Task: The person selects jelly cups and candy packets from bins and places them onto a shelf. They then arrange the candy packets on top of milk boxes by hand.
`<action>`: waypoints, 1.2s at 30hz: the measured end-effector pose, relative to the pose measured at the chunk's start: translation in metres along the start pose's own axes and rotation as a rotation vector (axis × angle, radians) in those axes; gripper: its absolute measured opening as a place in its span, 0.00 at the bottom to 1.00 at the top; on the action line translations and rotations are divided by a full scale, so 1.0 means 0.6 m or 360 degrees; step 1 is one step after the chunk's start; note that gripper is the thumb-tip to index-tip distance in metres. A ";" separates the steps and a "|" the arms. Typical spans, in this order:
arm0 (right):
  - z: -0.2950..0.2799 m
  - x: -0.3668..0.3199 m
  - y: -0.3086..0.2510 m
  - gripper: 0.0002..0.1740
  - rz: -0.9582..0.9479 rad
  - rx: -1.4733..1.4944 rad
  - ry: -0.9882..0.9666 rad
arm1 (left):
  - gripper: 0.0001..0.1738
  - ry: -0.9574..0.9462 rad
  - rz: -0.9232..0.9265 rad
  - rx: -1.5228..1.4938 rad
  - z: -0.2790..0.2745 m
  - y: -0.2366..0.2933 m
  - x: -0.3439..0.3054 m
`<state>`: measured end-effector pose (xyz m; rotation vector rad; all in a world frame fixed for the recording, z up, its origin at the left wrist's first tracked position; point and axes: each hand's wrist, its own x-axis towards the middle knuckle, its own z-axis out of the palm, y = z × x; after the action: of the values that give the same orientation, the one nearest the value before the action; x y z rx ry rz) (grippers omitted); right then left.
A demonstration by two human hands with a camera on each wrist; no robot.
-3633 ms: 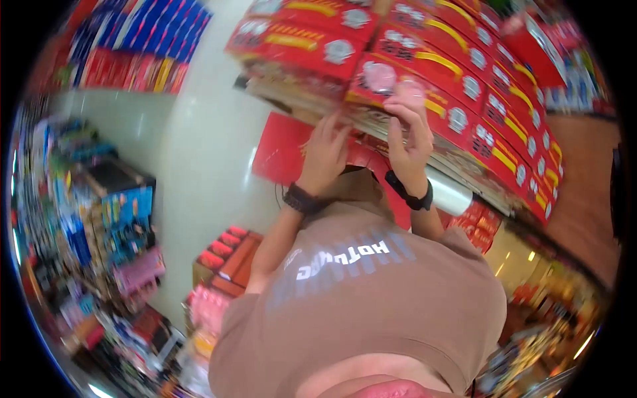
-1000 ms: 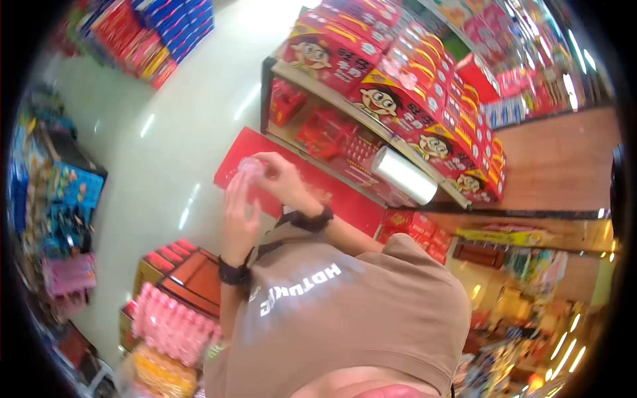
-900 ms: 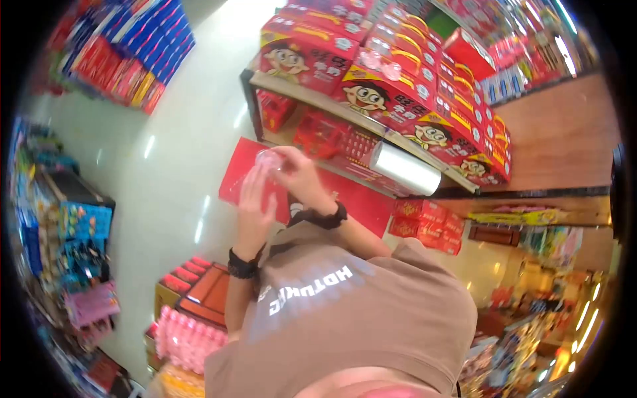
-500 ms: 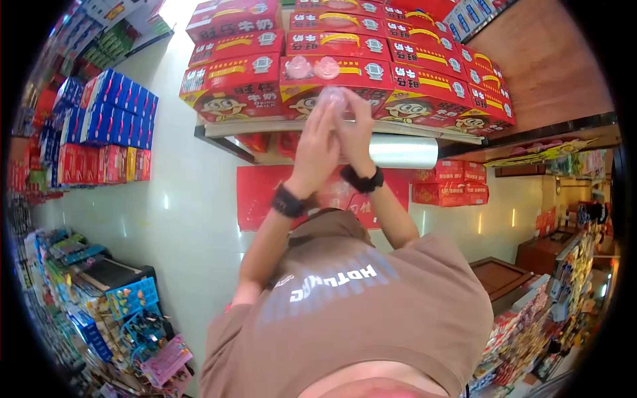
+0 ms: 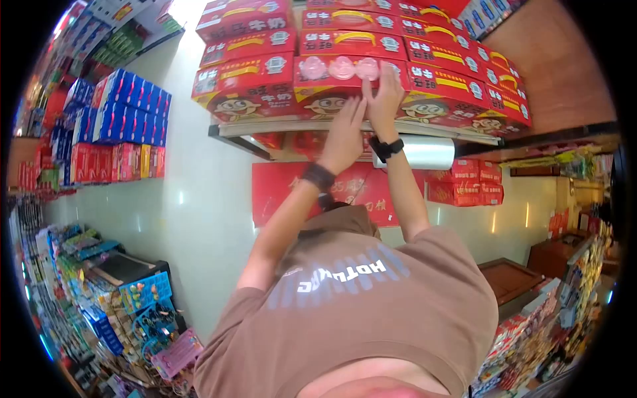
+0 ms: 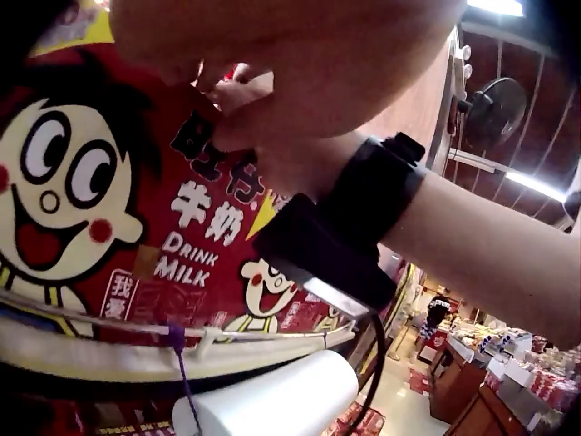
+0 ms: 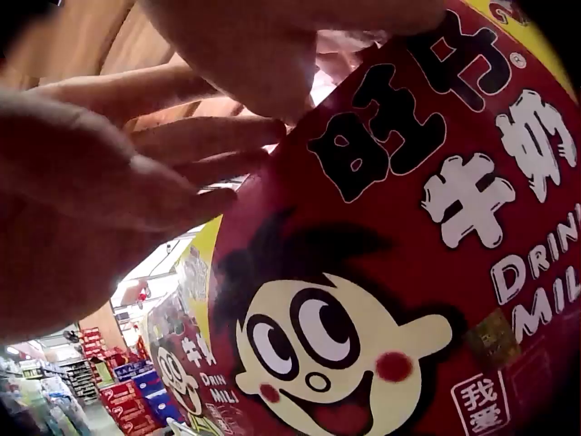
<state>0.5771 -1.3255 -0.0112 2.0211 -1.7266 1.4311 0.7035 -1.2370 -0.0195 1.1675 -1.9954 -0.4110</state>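
Observation:
Three pink, translucent round discs [image 5: 342,67] sit in a row along the front top of a red milk carton box [image 5: 348,93]. My right hand [image 5: 385,98] reaches to the rightmost disc [image 5: 367,69], thumb below it and extended fingers along its right side, close to its edge. Lower and to the left, my left hand [image 5: 345,138] stretches straight fingers toward the box front and holds nothing. The left wrist view shows the printed box front [image 6: 182,209] with the right wrist crossing before it. In the right wrist view, the left hand [image 7: 100,173] extends its fingers beside the box.
More red milk boxes [image 5: 242,76] are stacked on the shelf [image 5: 265,126], left and behind. A white roll [image 5: 424,152] hangs under the shelf edge. A red mat [image 5: 285,192] lies on the floor. Blue boxes [image 5: 133,106] stand left; a display of small goods [image 5: 146,298] is lower left.
Half a second ago both hands held a pink disc together before the box, with two discs on top. Now three lie in a row; the left hand has drawn apart and lower.

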 end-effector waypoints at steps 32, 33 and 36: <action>-0.364 -0.884 -0.721 0.33 -0.1769 0.1713 -0.3897 | 0.20 0.2743 -0.2027 -0.0048 -0.144 0.460 -1.133; -0.389 -0.916 -0.733 0.33 -0.1864 0.1761 -0.3906 | 0.20 0.2979 -0.1995 -0.0110 -0.130 0.482 -1.155; -0.472 -1.001 -0.780 0.33 -0.2108 0.1862 -0.3950 | 0.21 0.3125 -0.2223 0.0269 -0.138 0.575 -1.203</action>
<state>0.8616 -0.5665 -0.0645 -1.6549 -0.9495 0.7912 0.7637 -0.4377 -0.0863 1.6917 0.5820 0.3078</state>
